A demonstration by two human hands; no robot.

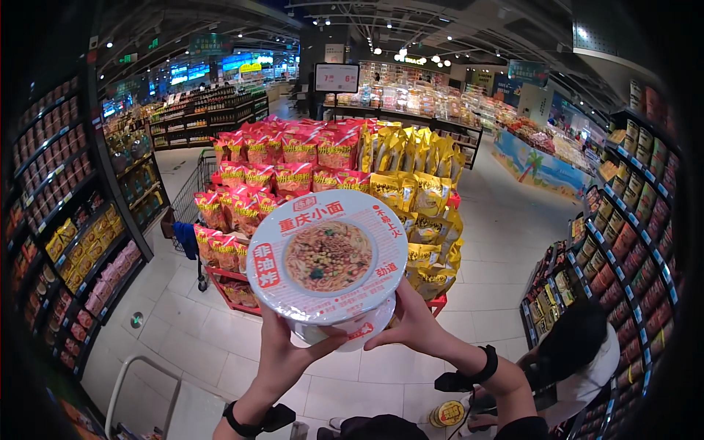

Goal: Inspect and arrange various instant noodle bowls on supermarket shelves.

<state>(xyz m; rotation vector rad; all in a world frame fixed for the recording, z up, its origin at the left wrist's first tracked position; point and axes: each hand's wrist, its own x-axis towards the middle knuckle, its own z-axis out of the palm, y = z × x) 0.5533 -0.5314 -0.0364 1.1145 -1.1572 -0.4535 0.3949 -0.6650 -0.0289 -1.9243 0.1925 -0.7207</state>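
Note:
Between my two hands is a large white instant noodle cup (330, 257), its round lid tipped toward me with a picture of noodles on it. The lid looks sealed and glossy. My left hand (287, 350) supports the cup's side from the lower left, fingers partly hidden behind it. On the lower right, my right hand (412, 323) grips the cup, thumb against the side below the lid. Black bands circle both wrists.
Ahead stands a red display rack (233, 292) stacked with red bags (293, 180) and yellow bags (433, 192). A shopping cart (192, 187) is beside it. Stocked shelves rise at both sides. A person (579, 359) crouches at lower right near a yellow cup (447, 413). A white rail (139, 361) curves at lower left.

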